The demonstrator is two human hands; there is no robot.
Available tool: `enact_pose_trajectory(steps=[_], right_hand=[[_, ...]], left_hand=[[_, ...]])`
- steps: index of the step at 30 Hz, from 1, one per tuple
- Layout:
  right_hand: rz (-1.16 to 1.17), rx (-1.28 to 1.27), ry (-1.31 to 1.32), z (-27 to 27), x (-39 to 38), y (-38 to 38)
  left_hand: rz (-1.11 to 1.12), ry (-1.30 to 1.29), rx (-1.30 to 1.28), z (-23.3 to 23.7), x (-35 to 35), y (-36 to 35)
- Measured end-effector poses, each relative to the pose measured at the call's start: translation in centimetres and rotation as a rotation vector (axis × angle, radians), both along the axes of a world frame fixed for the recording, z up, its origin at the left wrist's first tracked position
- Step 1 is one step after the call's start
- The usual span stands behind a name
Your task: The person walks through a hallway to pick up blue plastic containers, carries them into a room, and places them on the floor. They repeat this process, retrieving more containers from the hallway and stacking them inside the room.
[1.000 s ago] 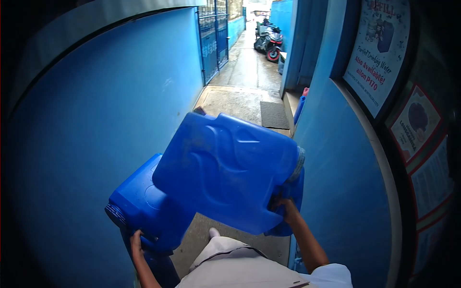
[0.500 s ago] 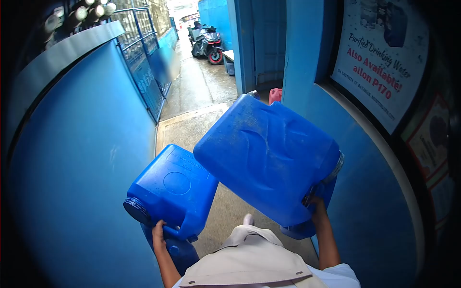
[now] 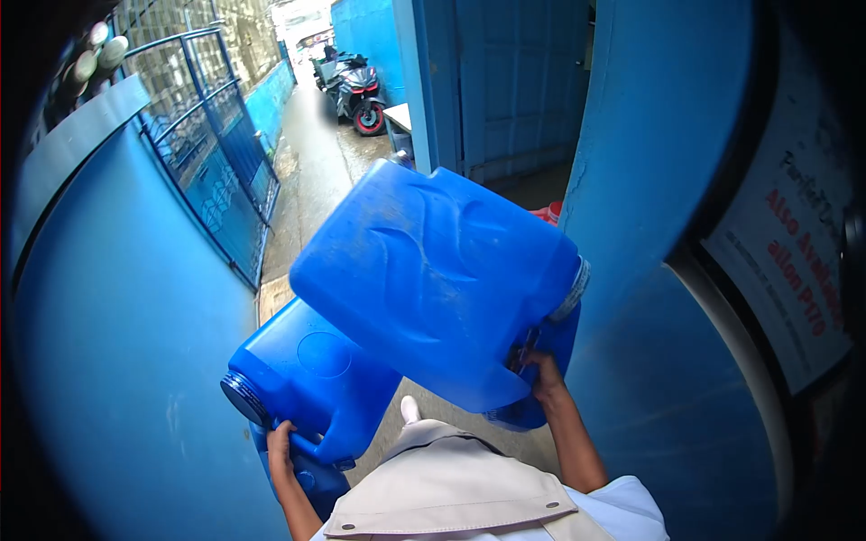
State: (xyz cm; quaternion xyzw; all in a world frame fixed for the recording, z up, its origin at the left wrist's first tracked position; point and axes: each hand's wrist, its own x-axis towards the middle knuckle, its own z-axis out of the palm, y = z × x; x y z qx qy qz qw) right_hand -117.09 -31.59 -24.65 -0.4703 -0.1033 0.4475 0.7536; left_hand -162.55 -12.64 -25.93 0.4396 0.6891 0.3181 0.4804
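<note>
A person in a beige apron [image 3: 451, 482] looks down at two bare hands carrying blue jugs in a narrow passage. The left hand [image 3: 280, 444] is closed at the handle of the left jug [image 3: 302, 361], whose dark cap [image 3: 244, 397] points out to the left; a lower left jug [image 3: 313, 480] hangs beneath it. The right hand [image 3: 545, 377] curls into the handle recess of the larger-looking right jug [image 3: 433, 279], tilted across the front, with a lower right jug [image 3: 518, 417] partly hidden under it. The fingertips of both hands are hidden, so whether each grip also takes in the lower handle cannot be told. The right jug overlaps the left jug in view; contact is unclear. Carrying these well likely calls for fingers hooked deep through the handles, loads drawn in off the left wall [image 3: 117, 316] and right wall [image 3: 658, 361], and the right jug's far corner swung aside, since it hides floor ahead. One pale shoe [image 3: 410, 409] shows below, so short steps seem wise. Beyond are a red object [image 3: 549, 213] by the doorway on the right, a blue gate [image 3: 212, 153] on the left, then a small table [image 3: 398, 115] and a parked motorcycle [image 3: 359, 90] on wet-looking ground.
</note>
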Motion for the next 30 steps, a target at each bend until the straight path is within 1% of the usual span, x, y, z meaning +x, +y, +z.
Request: enact_pose_trajectory(steps=[1,2,3,4,6,7,8,10,12,14,15,16,18,19,20,21,22,23,24,25,26,27,28,29,30], right_hand=[[-0.004,0.057,-0.029,0.1,1.4,3.8],[-0.004,0.107,-0.053,-0.1,2.3,7.2],[-0.028,0.112,-0.034,-0.4,3.0,10.5],[-0.075,0.123,-0.035,0.0,4.6,14.2],[-0.152,0.135,-0.033,1.4,7.9,20.6],[-0.164,0.139,-0.079,3.0,9.8,23.1],[-0.177,0.137,-0.111,4.0,11.3,24.8],[-0.265,0.159,-0.082,5.4,14.5,28.1],[-0.342,0.189,-0.063,6.6,18.6,31.2],[-0.444,0.362,-0.06,7.8,22.2,33.3],[-0.457,0.36,-0.072,7.9,24.4,34.2],[-0.43,0.41,-0.099,7.8,26.8,34.9],[-0.418,0.468,-0.142,8.2,31.9,36.3],[-0.476,0.472,-0.139,8.4,34.1,37.1],[-0.538,0.468,-0.126,8.3,35.5,37.4],[-0.564,0.479,-0.146,9.1,37.6,37.8],[-0.604,0.512,-0.123,9.8,39.3,38.2],[-0.648,0.527,-0.075,10.0,40.3,38.5],[-0.675,0.512,-0.075,10.6,41.8,38.8],[-0.735,0.494,-0.126,11.3,43.7,39.2],[-0.795,0.475,-0.172,11.6,45.6,39.5],[-0.818,0.463,-0.166,11.6,47.8,39.1],[-0.864,0.356,-0.312,11.3,50.0,38.4],[-0.909,0.244,-0.46,10.9,51.1,38.1],[-0.934,0.225,-0.448,11.2,52.1,38.8]], left_hand=[[-0.074,0.004,-0.045,-1.2,1.3,4.5],[-0.141,0.014,-0.097,-0.8,2.8,8.0],[-0.126,0.077,-0.099,-0.5,5.4,11.5],[-0.16,0.069,-0.11,0.0,8.1,15.1],[-0.23,0.082,-0.121,0.6,13.2,22.1],[-0.289,0.023,-0.172,1.9,16.5,25.1],[-0.321,0.037,-0.179,2.6,19.6,28.1],[-0.406,0.088,-0.196,3.0,25.4,34.2],[-0.542,0.082,-0.153,2.3,32.9,41.1],[-0.729,-0.027,-0.03,1.1,40.9,47.5],[-0.786,-0.062,-0.056,1.9,45.3,50.0],[-0.84,-0.098,-0.086,2.5,50.2,51.9],[-0.872,-0.058,-0.024,6.3,59.4,52.8],[-0.927,-0.083,-0.036,5.8,64.6,55.7],[-0.982,-0.1,-0.059,6.9,68.8,56.5],[-1.071,-0.077,-0.013,8.2,72.8,57.0],[-1.18,-0.09,0.109,7.9,77.4,58.6],[-1.176,-0.227,-0.01,7.8,82.1,59.8],[-1.189,-0.201,-0.001,8.6,86.5,60.1],[-1.194,-0.265,-0.011,9.8,90.8,59.9],[-1.248,-0.327,0.019,12.8,93.8,58.5],[-1.26,-0.372,0.068,14.5,97.6,57.8],[-1.335,-0.424,0.016,14.3,102.7,58.3],[-1.397,-0.568,0.045,14.0,107.2,58.0],[-1.47,-0.587,0.009,15.6,110.2,57.1]])
